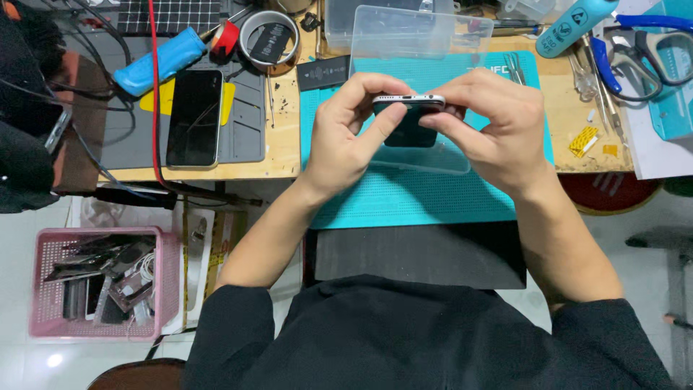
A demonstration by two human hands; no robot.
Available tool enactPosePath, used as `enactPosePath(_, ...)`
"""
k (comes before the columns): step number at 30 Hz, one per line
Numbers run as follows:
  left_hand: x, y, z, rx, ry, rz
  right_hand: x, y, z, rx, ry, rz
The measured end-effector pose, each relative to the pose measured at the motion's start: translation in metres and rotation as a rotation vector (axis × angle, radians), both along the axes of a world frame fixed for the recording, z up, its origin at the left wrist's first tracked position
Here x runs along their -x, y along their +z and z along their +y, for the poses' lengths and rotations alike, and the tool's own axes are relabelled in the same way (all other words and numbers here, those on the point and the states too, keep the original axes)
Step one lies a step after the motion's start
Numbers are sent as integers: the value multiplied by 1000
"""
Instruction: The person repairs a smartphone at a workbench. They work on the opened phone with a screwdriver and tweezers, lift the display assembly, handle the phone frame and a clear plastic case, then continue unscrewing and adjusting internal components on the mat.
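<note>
Gripping a silver phone (408, 101) edge-up between them, both hands (426, 130) close fingertips on its ends.

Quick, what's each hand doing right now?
Left hand: closed on the phone, gripping its left end.
Right hand: closed on the same phone, gripping its right end.

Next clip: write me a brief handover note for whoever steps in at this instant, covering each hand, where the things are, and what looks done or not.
Left hand: grips the left end of the smartphone, thumb across its dark face.
Right hand: grips the right end, fingertips on its edge.
The phone is held on edge, bottom edge up, above the teal work mat; a clear plastic lid lies under it.
A second phone lies face up on the grey mat, left.
Tweezers lie untouched at the mat's far edge.
The held phone looks closed; no parts are out.
</note>
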State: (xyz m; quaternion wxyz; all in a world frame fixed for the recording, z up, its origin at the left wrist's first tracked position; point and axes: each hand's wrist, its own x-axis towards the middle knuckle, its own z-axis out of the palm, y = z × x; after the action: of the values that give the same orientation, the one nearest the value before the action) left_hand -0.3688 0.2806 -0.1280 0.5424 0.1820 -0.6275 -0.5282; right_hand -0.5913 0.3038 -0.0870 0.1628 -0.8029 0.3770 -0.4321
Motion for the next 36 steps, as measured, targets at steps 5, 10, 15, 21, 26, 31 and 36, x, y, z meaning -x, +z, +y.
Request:
enactPosePath(5,-3,14,-2,213,242,-286,-7,-3,-9,40,-21,47)
enactPosePath(10,-2,22,-2,248,288,-280,-9,2,-12,152,4,168)
enactPosePath(15,-6,16,0,296,318,-308,-17,4,-11,166,-21,210)
enactPosePath(21,-18,-3,-16,133,241,-158,-28,1,-13,84,6,109)
enactPosePath(26,-22,-7,-30,-109,35,180,-29,7,-18,47,-54,47)
enactPosePath(31,-35,8,-22,251,207,-195,-25,20,-21,313,-33,175)
enactPosePath(36,-23,13,-21,271,215,-189,-26,17,-21,399,-13,228)
